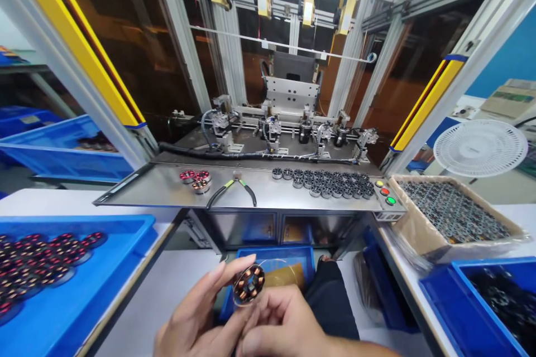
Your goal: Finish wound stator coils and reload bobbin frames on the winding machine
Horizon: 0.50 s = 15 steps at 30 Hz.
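Copper-wound stator [249,284], pinched by left hand [196,318], fingers loosely spread, right hand [285,326] curled against its rim

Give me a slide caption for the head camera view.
Left hand holds a copper-wound stator, right hand at its rim, facing a steel shelf of bare cores.

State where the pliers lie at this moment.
In the head view the pliers lie centrally on the steel shelf, between three wound stators to their left and the dark bare cores to their right.
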Motion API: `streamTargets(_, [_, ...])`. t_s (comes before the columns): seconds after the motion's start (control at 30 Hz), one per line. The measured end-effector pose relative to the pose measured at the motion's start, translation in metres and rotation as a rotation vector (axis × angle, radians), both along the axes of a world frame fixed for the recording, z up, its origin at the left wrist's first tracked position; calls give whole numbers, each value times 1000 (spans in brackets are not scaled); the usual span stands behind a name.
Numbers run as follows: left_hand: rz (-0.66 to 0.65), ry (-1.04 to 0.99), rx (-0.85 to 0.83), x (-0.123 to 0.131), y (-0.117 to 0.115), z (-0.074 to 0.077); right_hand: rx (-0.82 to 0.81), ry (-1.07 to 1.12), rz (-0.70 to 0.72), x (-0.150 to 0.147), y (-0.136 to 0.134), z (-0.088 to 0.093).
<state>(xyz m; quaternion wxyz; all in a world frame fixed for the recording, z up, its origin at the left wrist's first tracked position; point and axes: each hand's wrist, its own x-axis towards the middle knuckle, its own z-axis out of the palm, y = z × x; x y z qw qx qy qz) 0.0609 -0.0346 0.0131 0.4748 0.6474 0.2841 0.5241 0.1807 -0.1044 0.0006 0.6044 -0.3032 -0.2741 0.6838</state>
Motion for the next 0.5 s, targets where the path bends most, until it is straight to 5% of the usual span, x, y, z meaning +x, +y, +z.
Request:
streamTargets(0.13, [35, -57, 22, 9, -13, 11, -72, -36, -11, 4, -6, 4])
streamTargets(0.27, [89, -65, -217, 22, -22, 28, -79, -238, 17, 19, -20, -10])
streamTargets(0.4, [-44, -48, -426, 25, -24, 35, -30, -247, 19, 39, -22, -9])
streamTargets(0.5, [-138, -79, -468, 26, -27, 34, -22, -150, -128, 55, -18, 9])
